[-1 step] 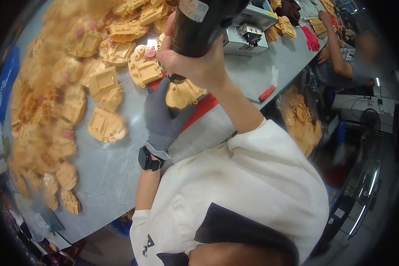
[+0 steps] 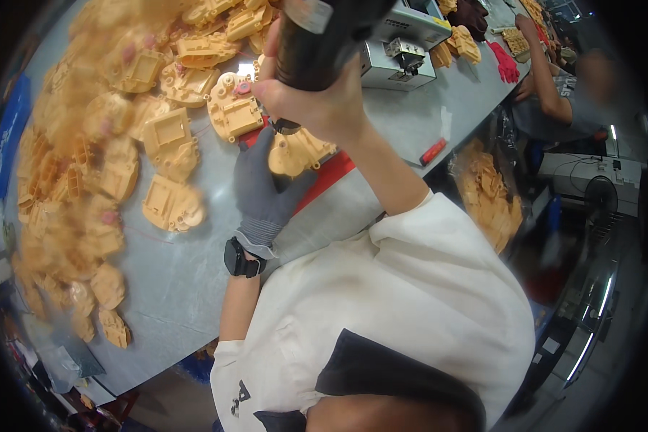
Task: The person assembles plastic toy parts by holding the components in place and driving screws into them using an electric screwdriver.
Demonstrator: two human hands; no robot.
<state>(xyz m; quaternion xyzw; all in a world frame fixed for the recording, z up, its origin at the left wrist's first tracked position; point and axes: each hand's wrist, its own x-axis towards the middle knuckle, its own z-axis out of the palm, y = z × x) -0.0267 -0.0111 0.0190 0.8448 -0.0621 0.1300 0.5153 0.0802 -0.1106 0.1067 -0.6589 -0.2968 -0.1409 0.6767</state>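
Workbench: we see a long grey table running from the lower left up to the far right, its edge curving with the lens.
Heap of parts: a wide spread of tan-yellow moulded plastic housings covers the left half of the table, blurred toward the rim.
Our shirt: a white short-sleeved top fills the lower middle (a dark patch sits at the chest).
Co-worker: another person sits at the far right end of the table, one arm reaching onto it; we keep that arm apart from our own.
Bench machine: a pale grey boxy unit stands on the table behind our raised hand.
Power tool: we see a black cylindrical electric driver, held upright above the table, its top cut off by the frame edge.
Right hand: our bare right hand is wrapped tight round the lower body of the driver, fingers curled fully about it.
Left hand: our left hand, in a grey knit glove, presses down on one housing and pins it, fingers spread along its edge.
Held housing: the tan housing lies on a red mat directly under the driver's tip.
Wrist: a black watch sits just below the glove cuff.
Small item: a red marker-like object lies near the table's edge.
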